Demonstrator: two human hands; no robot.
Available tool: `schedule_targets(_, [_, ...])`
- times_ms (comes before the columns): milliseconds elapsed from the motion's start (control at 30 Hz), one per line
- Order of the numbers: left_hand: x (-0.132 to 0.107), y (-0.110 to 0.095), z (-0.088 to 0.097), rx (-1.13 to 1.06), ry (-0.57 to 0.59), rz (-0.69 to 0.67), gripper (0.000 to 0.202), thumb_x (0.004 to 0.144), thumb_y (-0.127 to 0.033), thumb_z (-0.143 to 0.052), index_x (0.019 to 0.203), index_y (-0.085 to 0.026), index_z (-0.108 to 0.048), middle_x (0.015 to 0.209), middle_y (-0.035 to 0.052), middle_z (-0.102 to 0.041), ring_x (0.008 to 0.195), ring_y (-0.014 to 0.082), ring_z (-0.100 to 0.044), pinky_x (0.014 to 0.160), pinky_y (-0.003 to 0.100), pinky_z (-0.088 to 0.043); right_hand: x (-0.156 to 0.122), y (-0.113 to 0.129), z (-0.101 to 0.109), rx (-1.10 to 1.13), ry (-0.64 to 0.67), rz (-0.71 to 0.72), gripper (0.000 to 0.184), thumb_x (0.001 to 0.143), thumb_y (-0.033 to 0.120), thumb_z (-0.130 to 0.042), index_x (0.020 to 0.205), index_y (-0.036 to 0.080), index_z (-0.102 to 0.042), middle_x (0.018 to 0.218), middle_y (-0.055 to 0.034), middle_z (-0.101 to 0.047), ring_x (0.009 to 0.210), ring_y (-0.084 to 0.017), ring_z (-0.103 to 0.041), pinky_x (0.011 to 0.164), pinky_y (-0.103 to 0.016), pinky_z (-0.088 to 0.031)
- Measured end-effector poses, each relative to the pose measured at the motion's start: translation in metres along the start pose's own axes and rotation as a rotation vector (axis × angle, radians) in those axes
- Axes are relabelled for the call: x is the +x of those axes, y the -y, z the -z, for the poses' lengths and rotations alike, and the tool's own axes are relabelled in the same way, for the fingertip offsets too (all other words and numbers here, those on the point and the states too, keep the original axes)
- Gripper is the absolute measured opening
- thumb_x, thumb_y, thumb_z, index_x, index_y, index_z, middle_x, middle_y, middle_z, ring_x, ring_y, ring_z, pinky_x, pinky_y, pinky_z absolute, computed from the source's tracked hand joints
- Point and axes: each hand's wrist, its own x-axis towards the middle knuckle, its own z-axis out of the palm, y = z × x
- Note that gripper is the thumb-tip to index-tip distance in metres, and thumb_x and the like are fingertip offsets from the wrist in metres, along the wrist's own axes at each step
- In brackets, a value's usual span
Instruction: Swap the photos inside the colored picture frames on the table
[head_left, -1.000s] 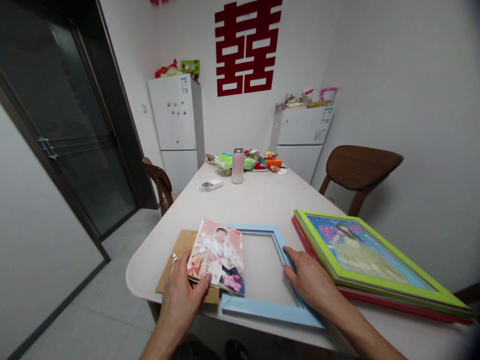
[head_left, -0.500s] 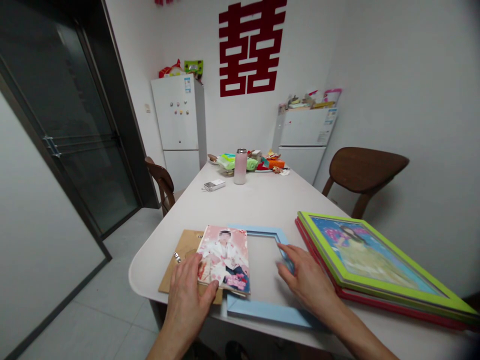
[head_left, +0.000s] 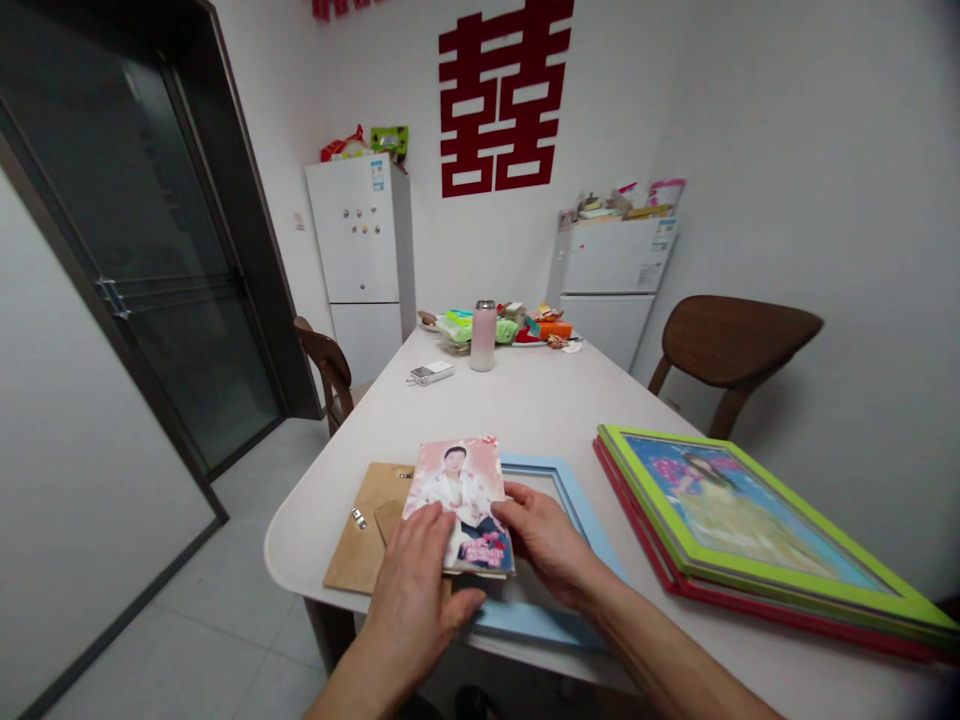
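A pink-bordered photo print [head_left: 461, 478], seemingly the top of a thin stack, lies tilted slightly over a brown backing board [head_left: 351, 535] and the left part of a light blue picture frame [head_left: 589, 515]. My left hand [head_left: 416, 595] rests on the print's lower left with fingers stretched flat and the thumb apart. At the print's right edge, my right hand [head_left: 551, 545] pinches it between thumb and fingers. Metal clips show on the board. The frame's left side is hidden under the print and my hands.
To the right, a green picture frame [head_left: 709, 565] lies on a red frame [head_left: 652, 555]. Farther back are a silver device [head_left: 432, 373], a pink bottle [head_left: 484, 338] and piled packages [head_left: 544, 328]. Wooden chairs [head_left: 739, 340] flank the white table [head_left: 307, 525].
My right hand has moved left from the blue frame's right side to the print's edge. The print has shifted slightly up and right, and my left hand has moved right over it.
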Motion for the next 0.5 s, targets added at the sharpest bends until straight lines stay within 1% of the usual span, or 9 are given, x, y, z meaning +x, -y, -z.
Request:
schedule_targets(67, [0.008, -0.009, 0.001, -0.033, -0.019, -0.036, 0.057, 0.064, -0.016, -0.055, 0.118, -0.011, -0.04, 0.126, 0.0142, -0.039, 0.116, 0.0268, -0.032, 0.096, 0.044, -0.027, -0.007, 0.013, -0.002, -0.027, -0.025, 0.105, 0.037, 0.064, 0.022, -0.053, 0.1, 0.013, -0.052, 0.053, 0.0042, -0.055, 0.043, -0.008, -0.048, 0.044, -0.02, -0.039])
schedule_targets(100, [0.012, -0.014, 0.002, -0.063, -0.052, -0.048, 0.054, 0.066, -0.012, -0.051, 0.119, -0.01, -0.04, 0.126, 0.0139, -0.04, 0.116, 0.0257, -0.033, 0.097, 0.043, -0.027, -0.01, 0.019, -0.002, -0.037, -0.027, 0.149, 0.039, 0.065, 0.026, -0.055, 0.101, 0.014, -0.051, 0.054, 0.0044, -0.054, 0.042, -0.007, -0.047, 0.042, -0.019, -0.038])
schedule_targets(167, [0.022, -0.023, 0.005, -0.174, -0.15, -0.048, 0.045, 0.071, -0.008, -0.04, 0.116, -0.009, -0.043, 0.121, 0.0135, -0.046, 0.113, 0.0228, -0.038, 0.096, 0.039, -0.029, -0.015, 0.029, -0.002, -0.037, -0.04, 0.205, 0.043, 0.065, 0.032, -0.056, 0.104, 0.014, -0.05, 0.061, 0.0018, -0.057, 0.046, -0.008, -0.049, 0.043, -0.02, -0.039])
schedule_targets(200, [0.026, -0.027, 0.008, -0.255, -0.203, -0.023, 0.04, 0.074, -0.01, -0.037, 0.113, -0.009, -0.046, 0.117, 0.013, -0.05, 0.11, 0.0217, -0.043, 0.094, 0.037, -0.032, -0.016, 0.031, -0.001, -0.034, -0.069, 0.213, 0.045, 0.066, 0.034, -0.056, 0.105, 0.014, -0.049, 0.068, -0.0007, -0.058, 0.051, -0.009, -0.051, 0.044, -0.02, -0.04])
schedule_targets(267, [0.032, -0.034, 0.012, -0.478, -0.282, 0.074, 0.032, 0.081, -0.017, -0.033, 0.107, -0.012, -0.051, 0.106, 0.0106, -0.058, 0.101, 0.0207, -0.051, 0.087, 0.033, -0.039, -0.016, 0.03, 0.004, -0.031, -0.172, 0.182, 0.045, 0.067, 0.035, -0.056, 0.107, 0.014, -0.048, 0.085, -0.006, -0.06, 0.062, -0.011, -0.055, 0.05, -0.021, -0.044])
schedule_targets(333, [0.034, -0.038, 0.013, -0.741, -0.322, 0.184, 0.029, 0.083, -0.026, -0.036, 0.103, -0.014, -0.054, 0.099, 0.0078, -0.062, 0.096, 0.0207, -0.054, 0.081, 0.031, -0.042, -0.014, 0.022, 0.011, -0.002, -0.268, 0.093, 0.042, 0.068, 0.032, -0.056, 0.106, 0.016, -0.048, 0.096, -0.0082, -0.059, 0.07, -0.012, -0.058, 0.054, -0.022, -0.046])
schedule_targets(400, [0.034, -0.04, 0.01, -0.997, -0.346, 0.247, 0.029, 0.082, -0.031, -0.04, 0.102, -0.015, -0.054, 0.097, 0.0062, -0.063, 0.095, 0.0205, -0.055, 0.081, 0.03, -0.042, -0.011, 0.012, 0.017, 0.114, -0.253, 0.012, 0.036, 0.069, 0.029, -0.056, 0.103, 0.019, -0.048, 0.095, -0.0072, -0.06, 0.069, -0.012, -0.059, 0.056, -0.023, -0.047])
schedule_targets(433, [0.033, -0.04, 0.007, -1.113, -0.359, 0.265, 0.03, 0.081, -0.033, -0.042, 0.103, -0.015, -0.053, 0.097, 0.0059, -0.063, 0.095, 0.0204, -0.055, 0.081, 0.03, -0.042, -0.01, 0.008, 0.019, 0.201, -0.22, -0.001, 0.032, 0.071, 0.027, -0.054, 0.101, 0.019, -0.048, 0.093, -0.006, -0.062, 0.068, -0.012, -0.059, 0.057, -0.024, -0.048])
schedule_targets(500, [0.033, -0.04, 0.003, -1.306, -0.376, 0.306, 0.033, 0.08, -0.036, -0.045, 0.105, -0.016, -0.051, 0.097, 0.0062, -0.063, 0.092, 0.0202, -0.056, 0.081, 0.032, -0.043, -0.009, 0.003, 0.021, 0.373, -0.176, 0.018, 0.024, 0.072, 0.02, -0.052, 0.096, 0.02, -0.049, 0.086, -0.0034, -0.064, 0.066, -0.012, -0.06, 0.06, -0.026, -0.049])
